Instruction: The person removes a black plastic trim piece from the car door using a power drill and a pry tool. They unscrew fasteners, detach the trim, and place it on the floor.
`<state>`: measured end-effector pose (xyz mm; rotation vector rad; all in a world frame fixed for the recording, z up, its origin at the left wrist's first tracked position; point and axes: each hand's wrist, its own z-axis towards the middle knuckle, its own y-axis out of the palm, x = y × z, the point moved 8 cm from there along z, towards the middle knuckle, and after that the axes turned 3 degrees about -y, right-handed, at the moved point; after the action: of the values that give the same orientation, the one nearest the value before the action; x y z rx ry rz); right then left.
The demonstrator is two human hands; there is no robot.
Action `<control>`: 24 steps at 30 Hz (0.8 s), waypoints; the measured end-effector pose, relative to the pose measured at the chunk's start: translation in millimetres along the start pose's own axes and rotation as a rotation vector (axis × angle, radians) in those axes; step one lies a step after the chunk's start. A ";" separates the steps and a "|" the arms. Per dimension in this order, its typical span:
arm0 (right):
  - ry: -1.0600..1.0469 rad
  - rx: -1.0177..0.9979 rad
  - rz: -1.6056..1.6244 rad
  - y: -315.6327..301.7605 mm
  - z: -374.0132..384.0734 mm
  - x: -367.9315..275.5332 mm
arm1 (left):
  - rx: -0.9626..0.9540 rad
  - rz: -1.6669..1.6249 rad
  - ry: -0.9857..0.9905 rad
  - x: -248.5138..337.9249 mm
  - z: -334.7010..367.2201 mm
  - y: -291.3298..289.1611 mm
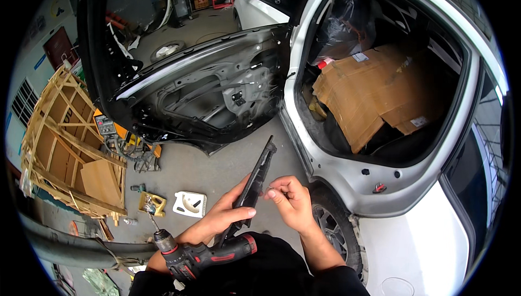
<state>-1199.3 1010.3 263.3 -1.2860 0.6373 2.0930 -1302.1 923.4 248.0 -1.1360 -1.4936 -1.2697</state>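
Observation:
My left hand [230,207] is wrapped round a long, narrow black plastic car part [253,181], held upright at a slant in front of me. Close to its right edge, my right hand [288,201] is closed in a pinch. Something thin shows at the fingertips, too small to name. A black and red cordless drill [203,257] with a long bit lies across my left forearm, close to my body; what supports it is hidden. Ahead stands an opened car door [217,98] with its inner panel off, showing bare dark metal and a latch mechanism.
To the right is a white car body [374,187] with a flattened cardboard box [380,89] inside its doorway. A wooden crate [70,149] stands at left. A white jug [190,203] and a yellow container [154,205] sit on the floor. A wheel [331,222] is beside my right arm.

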 end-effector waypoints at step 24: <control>0.099 -0.031 -0.178 2.6 -1.1 8.1 | -0.052 -0.052 -0.184 8.8 -3.3 18.0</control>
<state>-1203.4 1009.7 255.7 -1.4168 0.5136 1.9111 -1286.4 922.4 260.9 -1.2843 -1.6423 -1.2729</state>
